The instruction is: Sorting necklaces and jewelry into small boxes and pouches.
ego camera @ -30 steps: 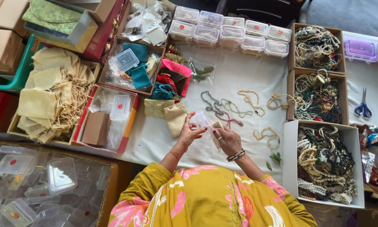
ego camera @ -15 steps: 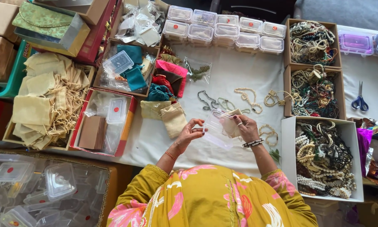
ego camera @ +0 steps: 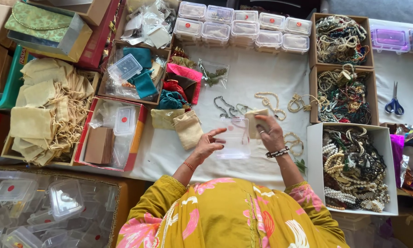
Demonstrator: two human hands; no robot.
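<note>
A clear plastic box (ego camera: 234, 138) with its lid open is held over the white tablecloth (ego camera: 261, 73). My left hand (ego camera: 208, 145) grips the box's left edge with fingers spread. My right hand (ego camera: 270, 133), wearing a beaded bracelet and a ring, holds a small beige cloth pouch (ego camera: 253, 120) against the box's right side. Just beyond the hands lie loose necklaces (ego camera: 229, 108) and a beaded strand (ego camera: 267, 100). Two more beige pouches (ego camera: 181, 123) rest left of the box.
Three cardboard boxes of tangled bead jewellery (ego camera: 353, 170) stand at the right, with blue scissors (ego camera: 394, 103) beyond. Clear lidded boxes (ego camera: 243, 25) line the far edge. Left are trays of pouches (ego camera: 46, 110), coloured pouches (ego camera: 144, 76) and a bin of empty plastic boxes (ego camera: 41, 206).
The clear box has swung open between my hands and sits lower toward me. My right hand has brought the beige pouch against the box's right side.
</note>
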